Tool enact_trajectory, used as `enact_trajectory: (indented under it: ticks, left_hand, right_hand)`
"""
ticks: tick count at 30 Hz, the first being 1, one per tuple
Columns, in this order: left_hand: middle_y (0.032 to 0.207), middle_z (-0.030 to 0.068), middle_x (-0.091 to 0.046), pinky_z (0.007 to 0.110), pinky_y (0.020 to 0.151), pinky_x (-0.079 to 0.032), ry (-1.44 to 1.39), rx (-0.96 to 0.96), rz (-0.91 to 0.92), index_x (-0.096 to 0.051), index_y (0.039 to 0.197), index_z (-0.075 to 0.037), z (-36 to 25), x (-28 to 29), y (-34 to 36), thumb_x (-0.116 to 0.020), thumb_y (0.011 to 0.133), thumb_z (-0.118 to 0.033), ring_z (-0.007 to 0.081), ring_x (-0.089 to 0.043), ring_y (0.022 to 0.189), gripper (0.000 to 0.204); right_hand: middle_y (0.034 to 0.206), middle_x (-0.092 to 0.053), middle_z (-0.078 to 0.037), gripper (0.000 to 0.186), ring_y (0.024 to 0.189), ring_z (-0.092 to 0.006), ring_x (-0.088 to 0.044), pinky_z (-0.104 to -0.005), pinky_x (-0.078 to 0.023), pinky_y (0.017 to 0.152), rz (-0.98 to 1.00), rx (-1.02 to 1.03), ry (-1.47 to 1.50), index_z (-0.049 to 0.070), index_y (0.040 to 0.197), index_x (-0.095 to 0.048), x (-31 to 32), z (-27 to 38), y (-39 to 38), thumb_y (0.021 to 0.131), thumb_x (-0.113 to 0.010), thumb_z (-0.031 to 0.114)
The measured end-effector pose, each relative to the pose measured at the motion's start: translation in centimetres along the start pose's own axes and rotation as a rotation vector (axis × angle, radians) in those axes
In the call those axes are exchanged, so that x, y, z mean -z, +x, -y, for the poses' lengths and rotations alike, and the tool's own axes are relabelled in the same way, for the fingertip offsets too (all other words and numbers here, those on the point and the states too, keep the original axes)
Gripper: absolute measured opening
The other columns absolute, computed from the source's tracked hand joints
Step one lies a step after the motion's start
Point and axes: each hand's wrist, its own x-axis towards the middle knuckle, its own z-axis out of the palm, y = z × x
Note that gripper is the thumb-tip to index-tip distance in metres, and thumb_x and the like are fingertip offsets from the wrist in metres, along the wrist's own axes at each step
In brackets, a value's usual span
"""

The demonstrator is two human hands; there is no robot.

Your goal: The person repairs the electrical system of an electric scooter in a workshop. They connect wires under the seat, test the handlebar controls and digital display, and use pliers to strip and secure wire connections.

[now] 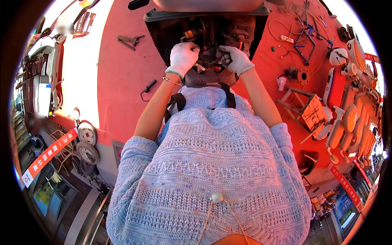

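In front of me stands a vehicle part with a pale rounded body (208, 5) on top and a dark open housing (157, 30) beneath it, with wires and mechanical parts inside. My left hand (184, 58), in a white glove, is closed at the housing's left side; its fingertips are turned away and whatever they grip is hidden. Across from it, my right hand (237, 61), also gloved and with grey-smudged fingers, pinches among the dark parts; what it holds is too small to make out. Between the two hands sits a dark lumpy component (209, 55).
On the red floor lie a black-handled tool (148, 89), metal bars (130, 41), a blue metal frame (306, 45) and a power strip (286, 38) with its cable. A wooden stool (304, 108) stands at right, beside a row of vehicle seats (355, 122). Wheels (87, 134) lean at left.
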Motion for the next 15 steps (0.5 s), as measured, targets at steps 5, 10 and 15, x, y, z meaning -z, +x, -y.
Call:
enact_trajectory:
  ticks: [5, 10, 15]
  left_hand:
    - [0.072, 0.0114, -0.066, 0.030, 0.062, -0.050, -0.134, 0.159, 0.120, -0.070, 0.083, -0.003, -0.7, 1.4, -0.7, -0.060, 0.077, -0.021, 0.0210, -0.064, 0.066, 0.021]
    - [0.074, 0.0022, -0.063, 0.021, 0.055, -0.049, -0.586, 0.558, 0.322, -0.068, 0.094, 0.001, -0.8, 1.7, -1.8, -0.057, 0.086, -0.016, 0.0081, -0.058, 0.058, 0.022]
    - [0.083, 0.0013, -0.063, 0.020, 0.060, -0.048, -1.130, 0.746, 0.545, -0.063, 0.104, 0.002, -0.8, 2.1, -1.2, -0.057, 0.089, -0.016, 0.0077, -0.059, 0.067, 0.025]
  right_hand:
    - [0.063, -0.056, -0.006, 0.013, 0.044, -0.0065, -0.038, -0.0174, -0.028, 0.039, 0.007, 0.001, 0.084, 0.005, 0.082, -0.055, -0.3, 0.1, 0.3, 0.091, -0.049, 0.012]
    - [0.066, -0.055, -0.005, 0.013, 0.044, -0.0059, -0.036, -0.0171, -0.026, 0.039, 0.036, -0.002, 0.083, 0.005, 0.083, -0.055, -0.7, -0.3, -0.2, 0.091, -0.049, 0.013]
    - [0.068, -0.055, -0.004, 0.012, 0.045, -0.0049, -0.035, -0.0172, -0.025, 0.039, 0.245, -0.061, 0.014, 0.004, 0.086, -0.056, 1.4, -0.4, 0.0, 0.091, -0.051, 0.014]
